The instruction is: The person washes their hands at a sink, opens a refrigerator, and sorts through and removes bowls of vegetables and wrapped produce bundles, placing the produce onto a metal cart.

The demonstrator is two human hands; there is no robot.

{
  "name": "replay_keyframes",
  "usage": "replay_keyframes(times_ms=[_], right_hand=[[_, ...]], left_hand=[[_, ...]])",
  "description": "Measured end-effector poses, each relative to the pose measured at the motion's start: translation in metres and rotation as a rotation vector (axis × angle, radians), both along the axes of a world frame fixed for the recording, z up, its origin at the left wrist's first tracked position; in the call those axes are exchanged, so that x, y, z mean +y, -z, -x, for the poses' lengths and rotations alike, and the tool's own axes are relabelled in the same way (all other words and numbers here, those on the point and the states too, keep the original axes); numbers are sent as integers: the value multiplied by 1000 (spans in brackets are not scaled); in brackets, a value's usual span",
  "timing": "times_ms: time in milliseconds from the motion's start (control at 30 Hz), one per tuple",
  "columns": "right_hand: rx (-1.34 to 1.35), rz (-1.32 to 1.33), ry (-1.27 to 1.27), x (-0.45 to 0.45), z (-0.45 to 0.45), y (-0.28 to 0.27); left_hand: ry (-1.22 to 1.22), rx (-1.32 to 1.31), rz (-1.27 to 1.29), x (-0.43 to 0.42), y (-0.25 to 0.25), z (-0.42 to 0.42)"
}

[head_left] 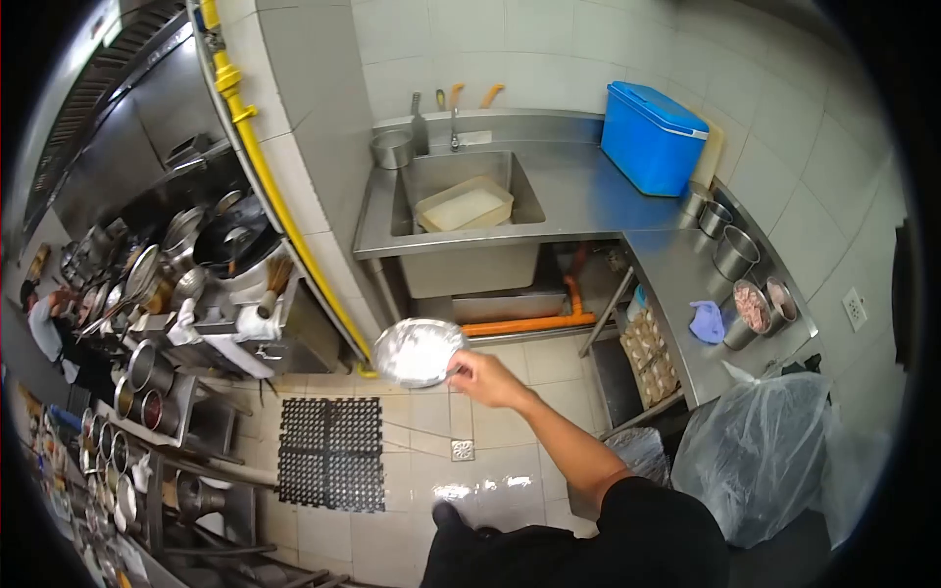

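Observation:
My right hand (477, 377) reaches out over the tiled floor, its fingers closed on the rim of a round, shallow metal bowl (385, 365). The bowl's inside looks bright white; whether that is contents or glare I cannot tell. Beyond it is a steel sink (526, 196), where a pale plastic tub (434, 218) sits slightly askew. Below and left of the bowl, a black rubber mat (330, 453) lies on the floor. My left hand is out of view.
A blue cooler (652, 142) stands on the steel counter (569, 181). Metal pots of pinkish food (752, 306), a purple cloth (706, 321) and a clear plastic bag (755, 456) are at the right. At the left, another person (49, 328) is near crowded cookware, past a yellow pipe (270, 181).

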State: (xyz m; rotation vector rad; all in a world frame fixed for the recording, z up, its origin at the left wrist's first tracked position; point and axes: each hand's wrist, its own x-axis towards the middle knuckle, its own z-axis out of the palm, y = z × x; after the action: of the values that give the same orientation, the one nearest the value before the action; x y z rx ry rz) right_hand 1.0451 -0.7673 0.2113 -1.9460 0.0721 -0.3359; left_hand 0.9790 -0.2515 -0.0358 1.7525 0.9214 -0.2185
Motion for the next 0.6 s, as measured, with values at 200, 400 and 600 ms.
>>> replay_keyframes(times_ms=[200, 400, 600], right_hand=[[98, -16, 390, -164, -90, -7], [312, 273, 515, -316, -213, -14], [441, 493, 483, -435, -345, 19]], left_hand=[[76, 266, 2, -79, 76, -95], [354, -34, 39, -185, 101, -270], [606, -491, 149, -354, -53, -444]])
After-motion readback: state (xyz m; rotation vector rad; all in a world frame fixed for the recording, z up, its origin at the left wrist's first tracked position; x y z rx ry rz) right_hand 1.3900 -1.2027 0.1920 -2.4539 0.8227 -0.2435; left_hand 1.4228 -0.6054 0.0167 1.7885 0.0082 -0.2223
